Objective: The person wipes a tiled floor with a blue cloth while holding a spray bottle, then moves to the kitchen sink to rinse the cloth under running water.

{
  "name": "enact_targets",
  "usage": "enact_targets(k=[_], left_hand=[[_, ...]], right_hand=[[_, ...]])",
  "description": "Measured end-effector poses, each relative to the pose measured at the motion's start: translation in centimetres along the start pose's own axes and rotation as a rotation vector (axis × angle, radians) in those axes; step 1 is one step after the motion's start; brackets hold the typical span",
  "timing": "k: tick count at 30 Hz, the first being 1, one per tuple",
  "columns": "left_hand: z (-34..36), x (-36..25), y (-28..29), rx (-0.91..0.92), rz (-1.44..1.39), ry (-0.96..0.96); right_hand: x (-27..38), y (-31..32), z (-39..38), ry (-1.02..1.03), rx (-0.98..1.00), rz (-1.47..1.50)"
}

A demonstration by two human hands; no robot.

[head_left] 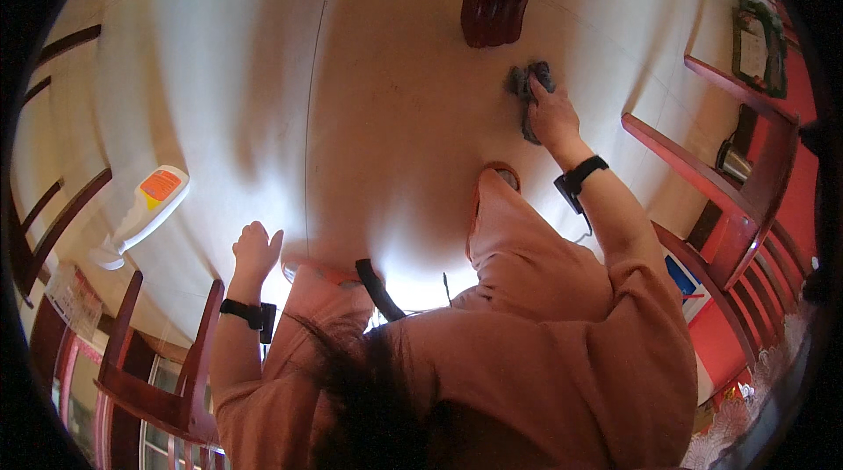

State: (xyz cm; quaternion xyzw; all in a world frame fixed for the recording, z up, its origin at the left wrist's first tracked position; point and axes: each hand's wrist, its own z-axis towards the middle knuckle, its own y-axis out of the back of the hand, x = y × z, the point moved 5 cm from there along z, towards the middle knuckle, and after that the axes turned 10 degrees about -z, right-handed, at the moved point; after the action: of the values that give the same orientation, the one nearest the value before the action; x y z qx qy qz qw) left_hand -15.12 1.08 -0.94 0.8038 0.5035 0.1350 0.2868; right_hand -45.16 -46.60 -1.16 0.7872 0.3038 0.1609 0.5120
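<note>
On the pale floor [395, 119], my right hand [555, 121] presses down a dark, bunched cloth [530, 82], with its fingers closed round it. The cloth lies just below the end of a carved dark-red wooden leg [500, 0]. My left hand [255, 250] hangs low by my left knee, fingers loosely bent and a little apart, with nothing in it. Left of that hand, a white spray bottle [145, 213] with an orange label seems to lie on the floor. Each wrist carries a black band.
Dark-red wooden chairs stand on both sides, one chair [162, 382] at lower left and another chair [742, 224] at right. A metal vessel [734, 158] and a green-edged item [759, 48] are beyond the right chair. My slippered feet [500, 176] rest on the floor between my hands.
</note>
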Motion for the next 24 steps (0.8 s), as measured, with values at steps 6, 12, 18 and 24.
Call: enact_targets(k=[6, 12, 18, 24], left_hand=[[0.1, -0.3, 0.3, 0.001, -0.024, 0.020], [-0.1, -0.8, 0.5, 0.034, 0.000, -0.003], [0.0, -0.3, 0.2, 0.049, -0.014, 0.039], [-0.4, -0.2, 0.2, -0.051, 0.059, -0.052]], right_hand=[[0.6, -0.5, -0.4, 0.039, 0.207, -0.109], [0.7, 0.1, 0.1, 0.016, 0.110, -0.008], [0.8, 0.0, 0.0, 0.055, 0.142, -0.060], [1.3, 0.6, 0.7, 0.009, 0.082, -0.041]])
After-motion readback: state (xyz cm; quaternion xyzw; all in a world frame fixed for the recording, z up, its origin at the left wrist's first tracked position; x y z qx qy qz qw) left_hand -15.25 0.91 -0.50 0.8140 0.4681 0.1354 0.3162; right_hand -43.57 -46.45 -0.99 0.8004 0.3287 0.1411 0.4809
